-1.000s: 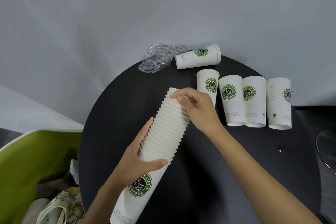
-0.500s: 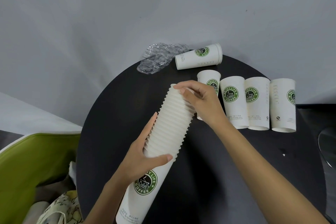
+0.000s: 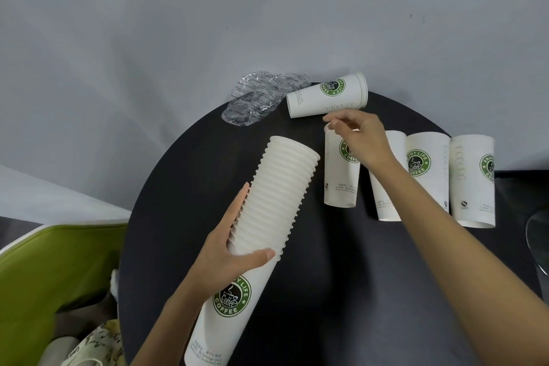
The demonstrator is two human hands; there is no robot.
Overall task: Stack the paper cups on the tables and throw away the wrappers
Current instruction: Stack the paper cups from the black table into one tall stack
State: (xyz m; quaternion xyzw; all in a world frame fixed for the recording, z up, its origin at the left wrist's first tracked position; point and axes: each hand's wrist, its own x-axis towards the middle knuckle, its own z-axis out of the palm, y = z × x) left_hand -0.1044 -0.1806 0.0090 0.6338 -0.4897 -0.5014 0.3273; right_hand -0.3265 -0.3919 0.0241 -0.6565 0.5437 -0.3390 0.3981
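One round black table [image 3: 341, 291] carries everything here, with a green chair [image 3: 44, 276] tucked at its left edge. The biggest thing over it is the stack [image 3: 282, 187] of nested paper cups, tilted above the table's near left part with its open end pointing up and away. The left hand [image 3: 228, 258] wraps the lower ribbed section, thumb across the front and fingers behind. I'd judge the stack light but long and wobbly, so a grip among the ridged rims, where nothing slides, looks right.

To its right are the loose cups: the nearest cup [image 3: 338, 181], three more cups [image 3: 427, 181] in a row beside it, and a lying cup [image 3: 326, 98] on its side beyond. The right hand [image 3: 362, 140] hovers at the nearest cup's far end, fingers curled toward the thumb; whether they have actually pinched it I can't tell. Thin paper walls dent easily, so taking it by an end, where the paper is stiffest, seems wise.

Smallest, the crumpled clear wrapper [image 3: 255, 101] lies at the table's far edge, flimsy and near weightless, not yet binned.
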